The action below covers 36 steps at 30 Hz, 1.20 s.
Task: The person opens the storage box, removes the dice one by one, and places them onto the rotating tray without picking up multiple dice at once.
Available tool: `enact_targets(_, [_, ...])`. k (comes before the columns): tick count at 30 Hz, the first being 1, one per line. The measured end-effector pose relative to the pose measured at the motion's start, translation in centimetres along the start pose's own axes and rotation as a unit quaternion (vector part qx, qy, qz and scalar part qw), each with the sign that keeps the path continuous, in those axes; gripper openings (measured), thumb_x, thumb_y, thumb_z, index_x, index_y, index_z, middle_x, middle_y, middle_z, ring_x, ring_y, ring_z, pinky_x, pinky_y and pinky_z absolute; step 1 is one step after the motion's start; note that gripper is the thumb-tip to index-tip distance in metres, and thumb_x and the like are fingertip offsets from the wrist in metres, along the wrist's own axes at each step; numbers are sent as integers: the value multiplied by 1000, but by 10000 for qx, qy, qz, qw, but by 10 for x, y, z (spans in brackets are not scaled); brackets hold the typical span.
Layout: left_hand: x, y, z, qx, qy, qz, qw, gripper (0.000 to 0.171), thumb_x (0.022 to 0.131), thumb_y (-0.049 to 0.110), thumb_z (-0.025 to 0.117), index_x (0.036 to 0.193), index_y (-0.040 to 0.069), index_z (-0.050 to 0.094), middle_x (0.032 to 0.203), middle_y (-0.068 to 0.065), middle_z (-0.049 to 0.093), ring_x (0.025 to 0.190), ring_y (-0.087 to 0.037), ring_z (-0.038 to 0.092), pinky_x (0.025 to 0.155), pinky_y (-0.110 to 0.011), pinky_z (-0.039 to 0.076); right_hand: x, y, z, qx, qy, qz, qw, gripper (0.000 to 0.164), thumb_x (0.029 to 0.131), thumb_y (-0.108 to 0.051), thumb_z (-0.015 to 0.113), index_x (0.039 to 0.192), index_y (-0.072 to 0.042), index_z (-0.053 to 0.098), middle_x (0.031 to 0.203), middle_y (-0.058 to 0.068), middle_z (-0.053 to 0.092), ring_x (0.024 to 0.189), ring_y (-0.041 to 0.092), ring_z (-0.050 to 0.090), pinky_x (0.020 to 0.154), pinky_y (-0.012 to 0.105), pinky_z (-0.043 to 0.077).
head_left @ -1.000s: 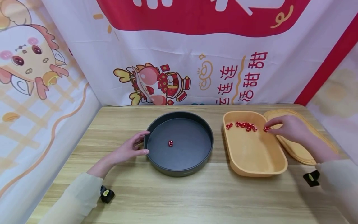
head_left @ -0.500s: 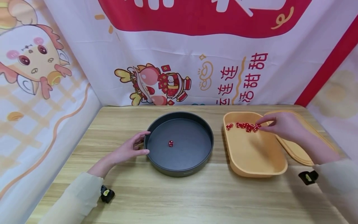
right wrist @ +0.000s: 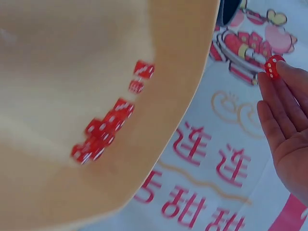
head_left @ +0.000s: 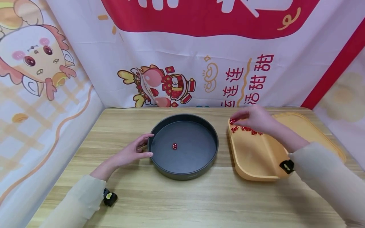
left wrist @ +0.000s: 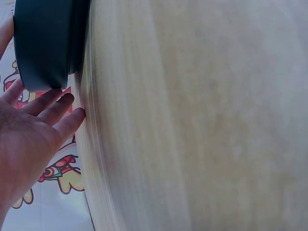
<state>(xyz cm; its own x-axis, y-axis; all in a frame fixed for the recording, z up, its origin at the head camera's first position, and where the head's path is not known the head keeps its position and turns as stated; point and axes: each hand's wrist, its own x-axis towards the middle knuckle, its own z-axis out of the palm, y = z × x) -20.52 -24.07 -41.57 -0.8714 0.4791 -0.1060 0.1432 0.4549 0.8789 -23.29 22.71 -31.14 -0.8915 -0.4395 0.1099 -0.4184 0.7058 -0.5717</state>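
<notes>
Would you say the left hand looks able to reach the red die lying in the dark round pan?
Probably yes: the left hand is at the side of the dark round pan, and the red die lies uncovered inside it, with only the pan's low wall between them.

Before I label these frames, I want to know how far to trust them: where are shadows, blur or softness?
Head view: pan fairly clear, right hand slightly blurred, soft shadow on the table beside the right sleeve; left wrist view: table grain hazy, pan's side dark; right wrist view: tray soft, dice inside it blurred.
</notes>
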Motion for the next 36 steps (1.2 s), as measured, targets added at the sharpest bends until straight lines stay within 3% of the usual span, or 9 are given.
enact_targets(3, [1,-1,-1,28,-18,6,10000,72,90,20,71,150,14,31,156,-19,24,142,-41,21,111,-55,26,15,-9,11,93,-154,-115,9998,20,85,-9,75,105,-5,75,96,5,73,82,17,68,64,28,57])
enact_targets(11, [3,-3,-1,21,-37,-37,10000,71,91,18,71,150,16,31,156,-19,25,142,-40,22,111,-53,26,49,-21,35,438,-590,-387,9965,18,86,-4,73,105,-3,74,94,4,72,89,18,68,78,36,58])
enact_targets(21, [2,0,-2,-52,10,-37,10000,70,92,14,69,150,15,31,156,-20,24,141,-40,23,110,-54,26,77,-42,61,189,-1071,-752,9912,19,86,-4,73,105,-3,73,96,5,72,90,17,66,81,34,56])
enact_targets(36, [3,-1,-2,-4,-25,-106,9999,70,92,15,69,151,15,30,156,-19,24,142,-40,22,110,-55,26,90,-47,109,-134,-2198,-555,9739,18,88,-3,71,106,-5,72,94,1,68,87,14,62,82,27,54])
